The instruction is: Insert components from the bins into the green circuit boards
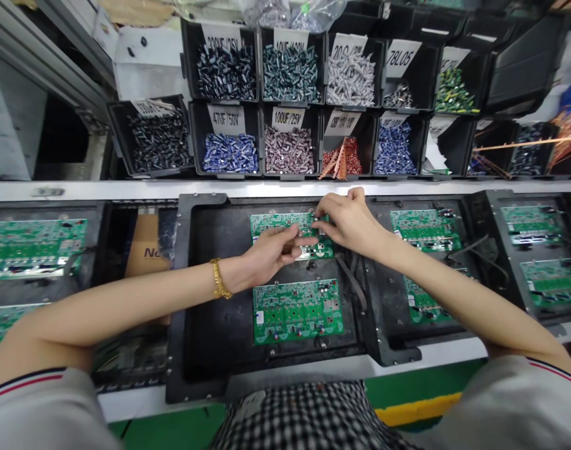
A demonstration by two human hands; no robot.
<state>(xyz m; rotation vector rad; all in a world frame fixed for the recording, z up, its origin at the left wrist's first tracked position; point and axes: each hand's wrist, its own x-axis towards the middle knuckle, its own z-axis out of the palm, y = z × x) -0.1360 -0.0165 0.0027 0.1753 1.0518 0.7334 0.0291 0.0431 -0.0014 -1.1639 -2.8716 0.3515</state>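
Green floor with a yellow stripe below a pale rail, stacked black bins in rows along the back, clear plastic bags on top, and from where I stand a grey metal frame slanting at upper left.

A black tray carries a far green circuit board and a near green circuit board, lying flat, slightly apart.

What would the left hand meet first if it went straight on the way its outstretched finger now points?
Most likely the right hand, close ahead over the upper green circuit board; depth is unclear, so it might pass just beneath instead.
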